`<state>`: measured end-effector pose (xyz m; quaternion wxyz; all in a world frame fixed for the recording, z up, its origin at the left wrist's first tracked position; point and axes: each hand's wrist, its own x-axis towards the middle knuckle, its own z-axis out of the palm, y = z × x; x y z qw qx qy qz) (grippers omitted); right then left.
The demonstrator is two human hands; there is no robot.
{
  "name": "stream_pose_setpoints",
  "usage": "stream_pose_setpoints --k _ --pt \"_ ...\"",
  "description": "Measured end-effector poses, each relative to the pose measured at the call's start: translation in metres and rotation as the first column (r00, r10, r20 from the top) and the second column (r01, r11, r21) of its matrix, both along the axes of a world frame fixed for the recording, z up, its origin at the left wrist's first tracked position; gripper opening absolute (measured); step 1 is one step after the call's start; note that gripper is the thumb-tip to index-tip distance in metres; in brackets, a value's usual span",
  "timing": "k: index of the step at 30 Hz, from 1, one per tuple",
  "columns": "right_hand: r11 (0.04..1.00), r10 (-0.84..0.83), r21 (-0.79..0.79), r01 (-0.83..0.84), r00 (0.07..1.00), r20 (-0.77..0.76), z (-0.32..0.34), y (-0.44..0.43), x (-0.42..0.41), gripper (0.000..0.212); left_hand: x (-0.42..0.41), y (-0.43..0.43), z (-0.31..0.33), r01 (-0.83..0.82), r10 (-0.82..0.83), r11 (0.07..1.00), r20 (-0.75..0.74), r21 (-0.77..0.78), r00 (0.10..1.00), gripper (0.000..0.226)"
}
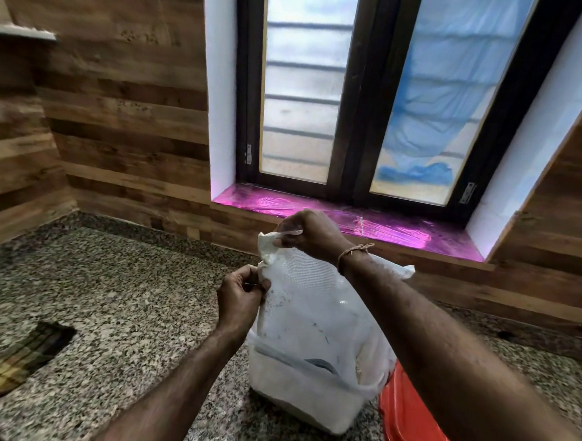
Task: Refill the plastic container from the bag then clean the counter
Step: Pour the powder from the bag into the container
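Fingers of the right hand pinch the topmost corner of a white woven bag, lifting it above a granite tabletop. The fingers of the left hand are curled onto the bag's near side edge a little lower down. Between the two grips the bag hangs upright and slack. Its lower end drops into the mouth of a translucent plastic container, which stands on the tabletop directly beneath both hands. How full the container is cannot be told through its cloudy wall.

The step in hand appears to be the refill itself, with the bag held high so that whatever remains inside falls into the container. The next move likely calls for a shake or a slow lift of the bag, with its open end kept inside the rim so that nothing scatters over the stone. After that the bag must come clear without tipping the container.

An orange lid lies just beside the container on the right, partly hidden by the right forearm, ready for closing. A dark checked cloth lies well apart at the left edge of the tabletop, a probable tool for the wipe-down not yet begun. Behind, a pink-lined window sill runs under a frosted window set in a wood-panelled wall.
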<state>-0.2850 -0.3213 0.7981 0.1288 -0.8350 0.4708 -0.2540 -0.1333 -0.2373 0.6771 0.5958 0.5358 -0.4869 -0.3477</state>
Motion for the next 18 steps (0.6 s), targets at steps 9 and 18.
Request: stream_pose_setpoints --k 9,18 --pt "1.000 0.000 0.018 -0.004 0.977 0.215 -0.006 0.002 0.012 0.011 0.008 0.010 -0.012 -0.083 0.082 0.996 0.014 0.034 0.997 0.017" --pt "0.998 -0.023 0.065 0.002 0.944 0.328 -0.008 -0.004 0.003 0.015 -0.006 0.014 -0.009 -0.056 0.053 0.997 0.044 0.059 0.998 0.016"
